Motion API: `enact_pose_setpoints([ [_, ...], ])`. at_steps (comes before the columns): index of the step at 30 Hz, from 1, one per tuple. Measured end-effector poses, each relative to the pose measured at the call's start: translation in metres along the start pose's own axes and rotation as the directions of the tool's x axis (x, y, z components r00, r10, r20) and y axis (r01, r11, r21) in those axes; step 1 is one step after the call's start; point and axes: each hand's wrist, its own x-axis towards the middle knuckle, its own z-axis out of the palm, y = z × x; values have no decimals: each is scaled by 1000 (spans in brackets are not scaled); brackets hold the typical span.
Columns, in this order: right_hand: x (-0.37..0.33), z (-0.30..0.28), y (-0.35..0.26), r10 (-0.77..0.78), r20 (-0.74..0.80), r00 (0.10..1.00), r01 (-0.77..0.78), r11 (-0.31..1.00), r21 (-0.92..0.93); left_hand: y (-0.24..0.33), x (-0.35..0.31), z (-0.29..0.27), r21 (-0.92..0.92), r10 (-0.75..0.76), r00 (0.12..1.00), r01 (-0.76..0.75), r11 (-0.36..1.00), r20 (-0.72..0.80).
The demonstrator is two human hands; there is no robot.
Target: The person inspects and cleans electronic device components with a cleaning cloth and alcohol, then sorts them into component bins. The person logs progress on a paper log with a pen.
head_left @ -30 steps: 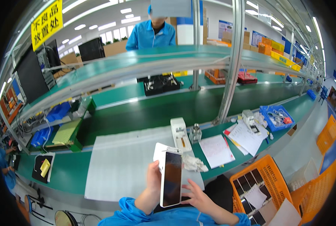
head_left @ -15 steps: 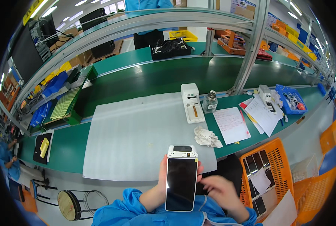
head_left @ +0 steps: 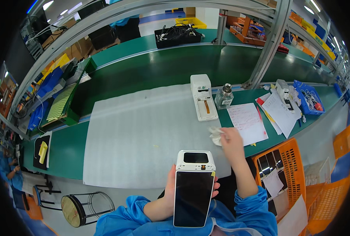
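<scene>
A white handheld device (head_left: pixel 194 198) with a large black screen and a smaller dark window at its top rests in my left hand (head_left: pixel 169 188), fingers wrapped round both sides. Out over the right edge of the pale mat, my right hand (head_left: pixel 233 146) has its fingers closed on a crumpled white tissue (head_left: pixel 216 136). Beyond it lies a white device housing (head_left: pixel 203 98) with an orange-brown flex strip in its recess. Just right of that housing stands a clear bottle with a metal top (head_left: pixel 224 96).
A pale foam mat (head_left: pixel 143 137) covers the green bench. Right of it lie written sheets (head_left: pixel 247 122) and a blue tray of cables (head_left: pixel 309 98). An orange crate (head_left: pixel 295 165) holding dark-screened panels stands beside me. A metal post (head_left: pixel 267 51) rises behind the bench; a stool (head_left: pixel 73 210) is at left.
My right hand has moved from beside the device out to the tissue and closed on it. The left hand still holds the device, and the view has shifted slightly.
</scene>
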Motion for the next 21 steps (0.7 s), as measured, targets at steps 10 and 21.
enact_pose_setpoints([
  [10,-60,-93,-115,-442,-140,886,454,888,72,-7,-2,0,345,208,977,-177,922,-53],
  [21,-77,-102,-114,-463,-123,878,451,885,-116,-23,-5,14,538,249,872,19,843,-422],
])
